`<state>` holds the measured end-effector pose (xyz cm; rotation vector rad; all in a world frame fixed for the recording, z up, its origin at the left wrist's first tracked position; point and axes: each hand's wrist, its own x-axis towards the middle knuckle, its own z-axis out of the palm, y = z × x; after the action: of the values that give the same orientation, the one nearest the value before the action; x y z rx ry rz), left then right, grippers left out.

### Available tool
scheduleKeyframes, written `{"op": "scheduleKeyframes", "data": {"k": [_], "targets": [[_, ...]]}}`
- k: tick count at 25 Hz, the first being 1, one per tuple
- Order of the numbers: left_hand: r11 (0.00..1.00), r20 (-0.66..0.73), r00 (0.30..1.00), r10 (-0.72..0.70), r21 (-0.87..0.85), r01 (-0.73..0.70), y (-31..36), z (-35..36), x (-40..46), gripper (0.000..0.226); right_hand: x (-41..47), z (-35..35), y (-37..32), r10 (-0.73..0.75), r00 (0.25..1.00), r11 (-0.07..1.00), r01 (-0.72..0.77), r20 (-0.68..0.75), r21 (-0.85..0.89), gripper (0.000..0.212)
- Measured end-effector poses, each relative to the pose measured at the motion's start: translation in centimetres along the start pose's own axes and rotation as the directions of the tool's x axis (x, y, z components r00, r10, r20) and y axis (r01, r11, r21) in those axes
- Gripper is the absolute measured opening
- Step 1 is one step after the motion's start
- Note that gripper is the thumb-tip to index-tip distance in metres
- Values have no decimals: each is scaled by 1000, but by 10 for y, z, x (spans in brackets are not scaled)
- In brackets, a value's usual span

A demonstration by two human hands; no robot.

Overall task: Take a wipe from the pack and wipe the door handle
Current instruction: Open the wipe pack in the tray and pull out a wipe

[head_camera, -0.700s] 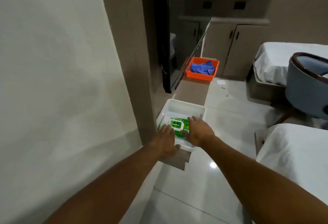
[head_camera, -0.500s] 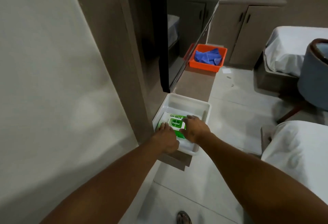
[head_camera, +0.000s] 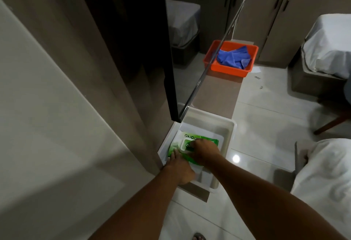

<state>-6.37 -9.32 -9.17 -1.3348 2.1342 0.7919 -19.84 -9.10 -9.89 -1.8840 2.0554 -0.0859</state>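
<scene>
A green and white wipes pack [head_camera: 204, 138] lies flat in a white plastic tray [head_camera: 230, 128] on a low brown ledge by the wall. My left hand [head_camera: 180, 167] grips the pack's near left corner and holds it down. My right hand [head_camera: 206, 152] lies over the middle of the pack, fingertips curled on the white lid flap [head_camera: 185, 144]. The lid's front half is hidden under those fingers, and I cannot tell whether it is lifted. No wipe shows, and no door handle is in view.
An orange tray [head_camera: 227, 70] with blue cloths [head_camera: 233, 58] stands farther along the ledge [head_camera: 214, 95]. A dark mirrored panel [head_camera: 169, 72] overhangs the white tray's far left corner. White beds [head_camera: 322, 182] lie at right, cabinets [head_camera: 275, 21] behind, glossy tiled floor [head_camera: 262, 129] between.
My head has tipped down and closer, so the tray looks larger and the room darker. My right hand slid from the pack's right side onto the lid. My left hand stayed at the near left corner.
</scene>
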Motion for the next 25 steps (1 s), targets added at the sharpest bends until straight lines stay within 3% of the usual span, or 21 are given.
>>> {"op": "scheduleKeyframes", "data": {"k": [4, 7, 10, 12, 14, 16, 19, 25], "targets": [[1000, 14, 1000, 6, -9, -6, 0, -5, -1, 90, 2, 4, -1, -81, 997, 993, 80, -8, -86, 36], [1000, 61, 998, -10, 24, 9, 3, -10, -3, 86, 6, -12, 2, -102, 994, 994, 100, -44, -33, 29], [1000, 65, 998, -24, 17, 23, 6, -15, -6, 86, 18, -34, 9, 64, 964, 985, -20, -258, 170, 16], [999, 69, 997, -43, 20, 42, 7, -17, -9, 89, 24, -42, 9, 186, 933, 953, -94, -309, 288, 8], [998, 80, 995, -53, 41, 50, 7, -18, -10, 90, 29, -40, 6, 184, 946, 938, -87, -269, 335, 6], [998, 67, 997, -49, 47, 46, 5, -17, -9, 89, 31, -28, 3, 117, 983, 941, -65, -140, 332, 7], [999, 41, 999, -35, 20, 34, 3, -14, -9, 90, 27, -5, 0, 173, 985, 928, -163, 0, 334, 22], [1000, 11, 999, -30, 3, 30, 2, -13, -10, 88, 35, 8, -9, 194, 980, 949, -176, -43, 261, 22]]}}
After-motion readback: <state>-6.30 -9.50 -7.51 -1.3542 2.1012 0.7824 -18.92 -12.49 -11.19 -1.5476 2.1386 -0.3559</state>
